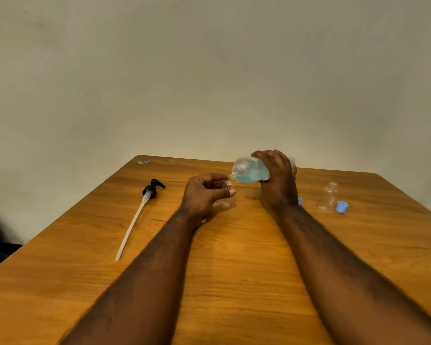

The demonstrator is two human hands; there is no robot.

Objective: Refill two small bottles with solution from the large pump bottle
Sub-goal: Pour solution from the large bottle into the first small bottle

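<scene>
A: Pinching the small bottle (230, 186) near its top with the left grip (204, 192), low over the worktop (234, 270) or on it, hard to tell
B: Likely light, thin and slick; best taken round the body
A: Farther back, wrapping the right grip (279, 180) over the large bottle (249, 170), tipped, open mouth just beside the small one's
B: Probably heavy with blue liquid; best held mid-body, tilted slowly

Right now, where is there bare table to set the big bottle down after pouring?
Bare wood lies between the pump and your left hand, and on the near table between your arms. It is crowded to the right of your right hand: a blue cap, the standing small bottle and a second blue cap sit close together.
</scene>
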